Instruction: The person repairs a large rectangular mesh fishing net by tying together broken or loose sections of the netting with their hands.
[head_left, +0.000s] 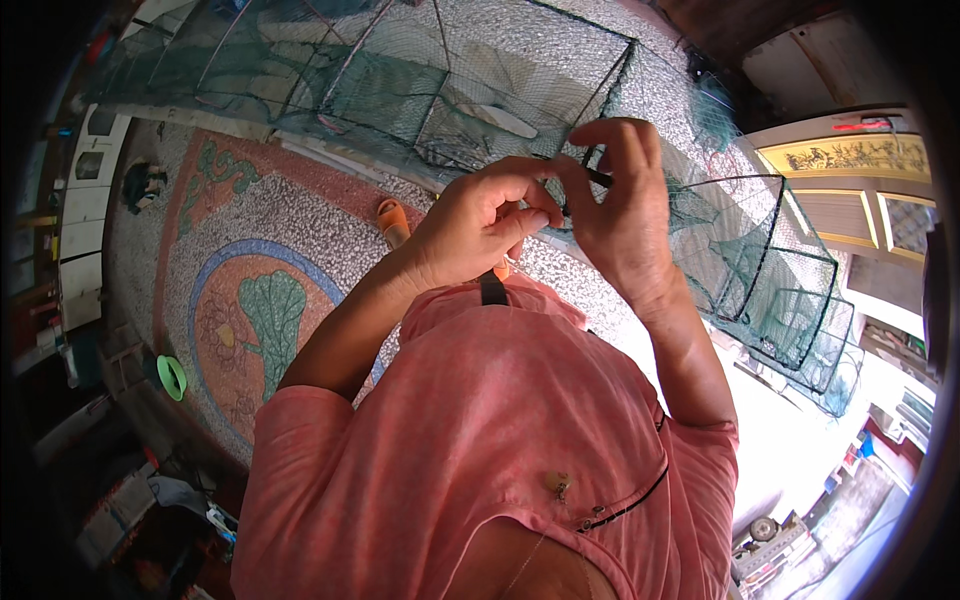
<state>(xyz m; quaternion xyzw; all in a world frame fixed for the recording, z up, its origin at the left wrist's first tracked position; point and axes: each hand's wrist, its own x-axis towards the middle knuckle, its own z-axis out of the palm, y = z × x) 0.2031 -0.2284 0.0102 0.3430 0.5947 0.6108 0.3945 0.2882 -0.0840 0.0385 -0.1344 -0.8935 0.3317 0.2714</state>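
Observation:
A long trap of green netting [390, 95] on thin dark rectangular frames stretches in front of me, from the far left to the right. My left hand [480, 225] is closed in a pinch at the near side of the netting; what lies between its fingertips is too small to make out. Close beside it, my right hand [625, 215] has its fingers curled and its thumb toward the left hand. A slim black stick-like tool [598, 178] shows between the right thumb and fingers, its far part hidden. The two hands nearly touch.
Below the trap is a speckled floor with a round inlaid plant pattern [270, 320]. An orange sandal [392, 215] shows beyond my left forearm. A light green round object [171, 377] lies at the left. Yellow-trimmed cabinets [850, 160] stand at the right.

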